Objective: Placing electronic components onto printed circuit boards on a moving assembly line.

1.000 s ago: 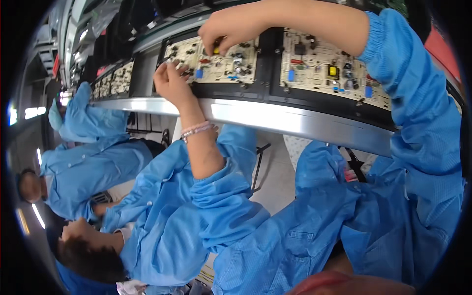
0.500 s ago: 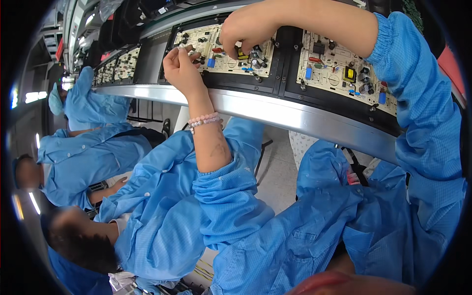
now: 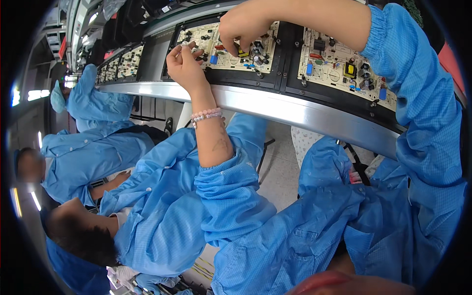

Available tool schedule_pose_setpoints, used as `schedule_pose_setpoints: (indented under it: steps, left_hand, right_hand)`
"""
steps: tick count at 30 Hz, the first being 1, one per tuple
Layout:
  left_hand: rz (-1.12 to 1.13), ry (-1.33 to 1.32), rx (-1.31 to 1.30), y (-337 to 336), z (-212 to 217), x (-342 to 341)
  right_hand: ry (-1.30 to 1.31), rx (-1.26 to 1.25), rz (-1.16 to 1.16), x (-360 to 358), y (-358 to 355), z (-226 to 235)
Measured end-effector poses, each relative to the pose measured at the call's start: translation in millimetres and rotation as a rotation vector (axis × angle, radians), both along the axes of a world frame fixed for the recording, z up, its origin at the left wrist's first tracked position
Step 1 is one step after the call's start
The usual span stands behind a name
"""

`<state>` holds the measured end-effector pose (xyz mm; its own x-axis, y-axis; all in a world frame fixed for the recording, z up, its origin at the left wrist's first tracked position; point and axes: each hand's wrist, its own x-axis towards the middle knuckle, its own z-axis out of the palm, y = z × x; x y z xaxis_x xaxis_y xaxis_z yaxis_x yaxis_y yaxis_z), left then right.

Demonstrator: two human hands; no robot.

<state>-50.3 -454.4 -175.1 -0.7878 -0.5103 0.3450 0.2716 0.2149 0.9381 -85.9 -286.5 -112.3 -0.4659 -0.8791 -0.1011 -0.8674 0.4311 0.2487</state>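
Note:
Both of my hands are over a cream circuit board point(image 3: 230, 63) fitted with many small components, set in a black frame. My left hand point(image 3: 187, 69), with a beaded bracelet point(image 3: 206, 114) on its wrist, is raised at the board's left part. Its thumb and fingertips are pinched together; a small pale bit shows there, too small to name. My right hand point(image 3: 246, 25) reaches down from above, fingers curled close to a yellow transformer point(image 3: 242, 51) and a red component point(image 3: 219, 47). Its fingertips are partly hidden, so what they pinch cannot be made out. A blue block component point(image 3: 214, 59) sits between the hands.
A second populated board point(image 3: 334, 73) lies to the right in its own black frame. Along the line's front runs a silver metal rail point(image 3: 295, 110). More boards point(image 3: 123, 64) stand farther left. Co-workers in blue smocks point(image 3: 98, 157) sit to my left. Black bins point(image 3: 130, 32) are behind the line.
The view has shifted slightly. My right forearm and sleeve have come a little to the left; both hands keep nearly the same poses over the same board.

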Motion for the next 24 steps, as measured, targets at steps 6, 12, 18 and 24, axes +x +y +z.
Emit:
schedule_pose_setpoints:
  steps: [6,12,18,24]
  left_hand:
    - [0.003,-0.007,0.004,0.9,0.8,-1.2]
    - [0.008,-0.001,0.010,-2.5,-1.4,0.2]
    - [0.005,-0.005,0.004,0.5,-0.4,-1.8]
    - [0.002,-0.013,-0.003,-3.2,-3.2,-2.3]
  right_hand:
    - [-0.511,-0.150,0.279,-43.2,8.0,1.8]
    - [-0.116,-0.036,-0.067,-20.7,-4.2,-6.7]
    - [-0.486,-0.162,0.312,-40.2,13.2,1.9]
    - [0.006,-0.041,-0.001,2.9,11.4,3.1]
